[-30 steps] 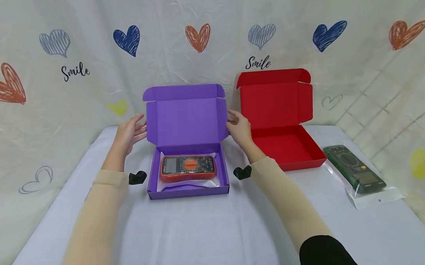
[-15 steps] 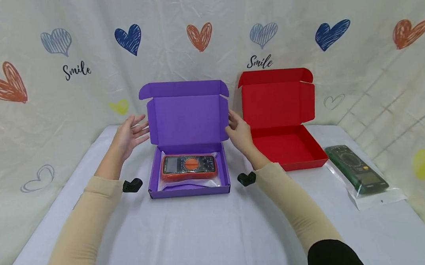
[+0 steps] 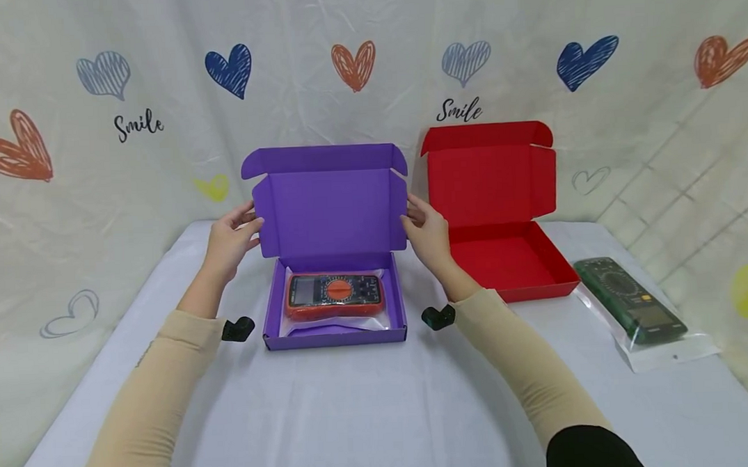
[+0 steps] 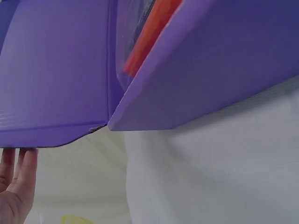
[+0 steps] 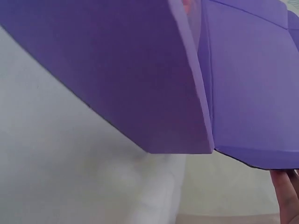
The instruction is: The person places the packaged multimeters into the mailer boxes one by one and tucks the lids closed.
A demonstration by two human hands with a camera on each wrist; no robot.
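Note:
A purple cardboard box [image 3: 335,338] stands with its lid [image 3: 329,211] raised and the side flaps turned forward. Inside it lies an orange multimeter [image 3: 334,296] with a dial, in a clear plastic bag. My left hand [image 3: 227,243] pinches the lid's left side flap, thumb in front and other fingers partly behind. At the opposite edge my right hand [image 3: 429,236] holds the right side flap the same way. The left wrist view shows fingertips [image 4: 29,161] right at the flap's edge; in the right wrist view, fingers [image 5: 281,186] meet the other flap.
An open red box [image 3: 513,262] sits just right of the purple one, its lid leaning back. Farther right lies a green multimeter [image 3: 630,299] in a clear bag. The white cloth-covered table [image 3: 338,416] ends at a curtain [image 3: 293,111] printed with hearts.
My left hand has gone from spread fingers beside the left flap to pinching it. The lid's front tabs have spread outward, and both side flaps stand wider apart. The right hand stays at its flap.

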